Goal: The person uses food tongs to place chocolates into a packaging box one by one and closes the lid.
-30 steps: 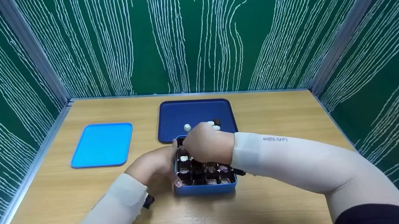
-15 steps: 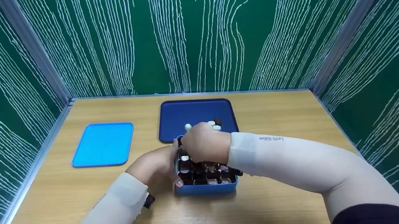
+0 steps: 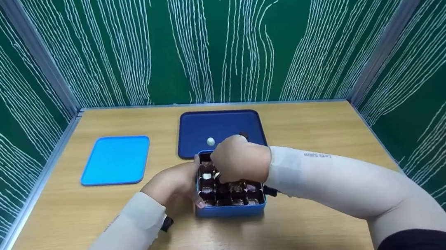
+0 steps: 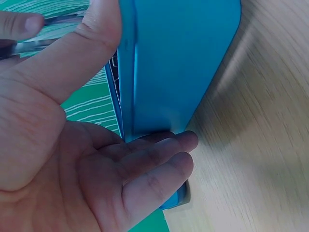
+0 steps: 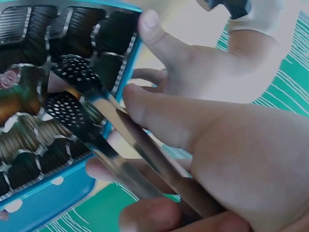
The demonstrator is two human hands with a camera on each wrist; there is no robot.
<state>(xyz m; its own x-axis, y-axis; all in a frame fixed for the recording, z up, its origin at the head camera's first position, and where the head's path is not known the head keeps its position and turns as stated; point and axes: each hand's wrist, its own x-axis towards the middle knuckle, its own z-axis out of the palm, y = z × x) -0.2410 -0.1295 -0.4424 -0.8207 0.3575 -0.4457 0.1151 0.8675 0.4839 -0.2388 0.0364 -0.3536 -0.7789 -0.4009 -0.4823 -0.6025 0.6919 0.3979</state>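
My left hand [image 3: 176, 183] grips the left side of a blue box [image 3: 232, 212]. In the left wrist view its thumb lies along the rim and its fingers rest against the wall. The box has a dark divided insert, with chocolates [image 3: 236, 188] in several compartments. My right hand [image 3: 240, 158] holds metal tongs [image 5: 159, 162], seen in the right wrist view. Their black perforated tips [image 5: 79, 72] reach down into the insert, with a pale piece showing between them. A white piece [image 3: 207, 176] sits in a left compartment. The right hand hides the box's far right part.
Behind the box lies a dark blue tray [image 3: 218, 121] bearing a whitish round piece [image 3: 210, 141] and a dark piece [image 3: 243, 134] partly behind the hand. At left lies a bright blue flat tray or lid [image 3: 115, 160]. Green patterned walls [image 3: 238, 36] enclose the wooden table [image 3: 306, 124].
My right hand has shifted slightly right over the box, uncovering more left compartments. White pieces on the dark tray seen earlier are now hidden behind it. My left hand has stayed on the box.
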